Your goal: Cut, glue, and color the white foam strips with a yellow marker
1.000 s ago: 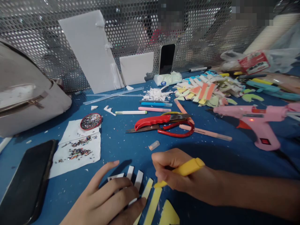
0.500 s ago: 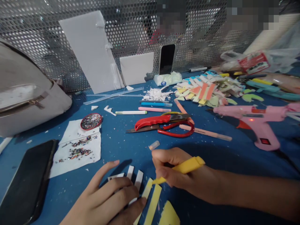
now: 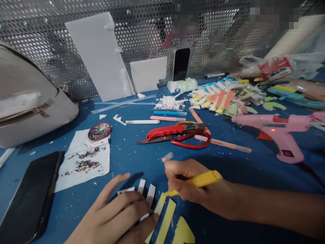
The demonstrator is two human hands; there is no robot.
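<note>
My right hand (image 3: pixel 186 171) is closed around a yellow marker (image 3: pixel 204 179), whose tip touches the upper end of a yellow strip (image 3: pixel 160 203). Spread flat at the lower middle, my left hand (image 3: pixel 115 218) presses that strip with a fingertip. Several white strips (image 3: pixel 151 193) lie partly hidden beneath its fingers. A second yellow strip (image 3: pixel 166 220) rests just to the right, and beyond it is a rounded yellow piece (image 3: pixel 183 232). Near my right fingertips lies a small clear cap-like piece (image 3: pixel 168 156).
Scissors with red handles (image 3: pixel 165 132) and several pens lie ahead. At right sits a pink glue gun (image 3: pixel 279 135), below a pile of coloured strips (image 3: pixel 225 96). A black phone (image 3: pixel 30 196), a paper with beads (image 3: pixel 101 169) and a bag (image 3: pixel 30 101) occupy the left.
The marker tip has shifted slightly up along the yellow strip's end. My left hand stays in place.
</note>
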